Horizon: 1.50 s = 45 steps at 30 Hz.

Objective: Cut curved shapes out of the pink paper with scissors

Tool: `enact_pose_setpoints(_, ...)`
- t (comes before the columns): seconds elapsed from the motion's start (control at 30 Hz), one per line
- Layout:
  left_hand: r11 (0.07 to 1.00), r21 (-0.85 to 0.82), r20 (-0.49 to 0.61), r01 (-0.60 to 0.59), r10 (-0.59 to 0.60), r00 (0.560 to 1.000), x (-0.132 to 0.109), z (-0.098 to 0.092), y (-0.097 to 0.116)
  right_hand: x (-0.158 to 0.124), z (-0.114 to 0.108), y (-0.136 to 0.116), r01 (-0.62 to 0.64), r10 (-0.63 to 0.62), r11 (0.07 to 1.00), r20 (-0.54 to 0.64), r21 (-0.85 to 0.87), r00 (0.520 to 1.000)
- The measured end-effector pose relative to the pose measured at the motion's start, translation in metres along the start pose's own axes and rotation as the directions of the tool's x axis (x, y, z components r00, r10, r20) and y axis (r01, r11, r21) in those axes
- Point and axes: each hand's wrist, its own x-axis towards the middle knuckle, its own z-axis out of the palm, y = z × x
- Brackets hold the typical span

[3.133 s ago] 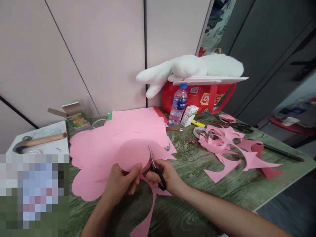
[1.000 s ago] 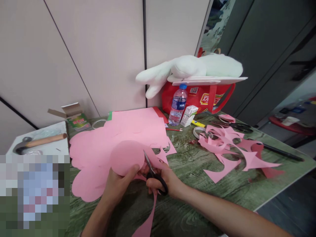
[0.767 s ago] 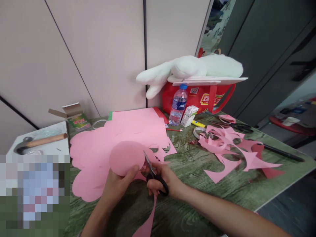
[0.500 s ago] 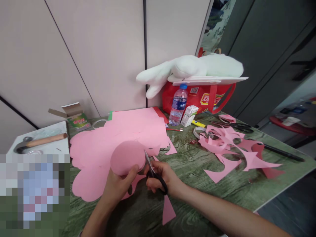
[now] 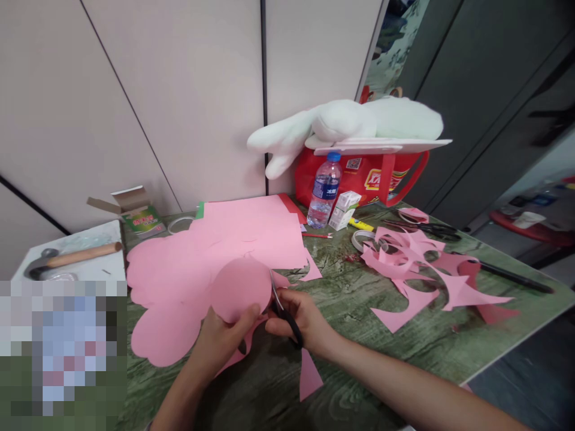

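My left hand (image 5: 222,340) pinches the lower edge of a round pink paper piece (image 5: 240,287) and holds it up over the green table (image 5: 368,353). My right hand (image 5: 299,320) grips black-handled scissors (image 5: 284,311), whose blades point up along the right edge of the round piece. A pink offcut (image 5: 309,376) lies on the table just below my right hand. Beneath and behind the round piece lies a stack of large pink sheets (image 5: 215,251) with scalloped cut edges.
A heap of pink scraps (image 5: 422,272), tape rolls (image 5: 362,240) and another pair of scissors (image 5: 422,228) lie at right. A water bottle (image 5: 324,191), small box (image 5: 345,209), red bag (image 5: 372,173) with a white plush toy (image 5: 345,123) stand behind. A hammer (image 5: 67,258) lies at left.
The long pink strip that hung below the scissors has come off and now lies on the table. The round piece has turned and shifted slightly right in my left hand.
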Motion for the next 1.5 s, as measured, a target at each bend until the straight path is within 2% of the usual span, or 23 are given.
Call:
enact_pose_setpoints(0.3, 0.995, 0.034, 0.030, -0.098, 0.097, 0.995, 0.0021, -0.0047, -0.0069, -0.0004, 0.0015, -0.0007, 0.019, -0.019, 1.000, -0.007, -0.013, 1.000)
enact_pose_setpoints(0.8, 0.998, 0.048, 0.006, -0.041, 0.040, 0.999, 0.0002, -0.0037, -0.0053, 0.0008, 0.0026, 0.0036, 0.048, -0.048, 0.999, -0.031, 0.008, 0.998)
enact_pose_setpoints(0.93, 0.998, 0.024, 0.022, -0.059, 0.059, 0.998, 0.0008, -0.0042, -0.0057, 0.0008, 0.0025, 0.0036, 0.064, -0.065, 0.998, -0.027, -0.011, 0.998)
enact_pose_setpoints(1.17, 0.997, -0.004, 0.011, -0.073, 0.073, 0.997, 0.0033, -0.0041, -0.0068, -0.0012, 0.0009, 0.0021, -0.041, 0.038, 0.997, -0.047, -0.059, 0.998)
enact_pose_setpoints(1.5, 0.996, 0.000, 0.018, -0.085, 0.085, 0.996, 0.0027, -0.0060, -0.0004, -0.0030, 0.0013, -0.0028, -0.045, 0.043, 0.996, -0.029, -0.071, 0.999)
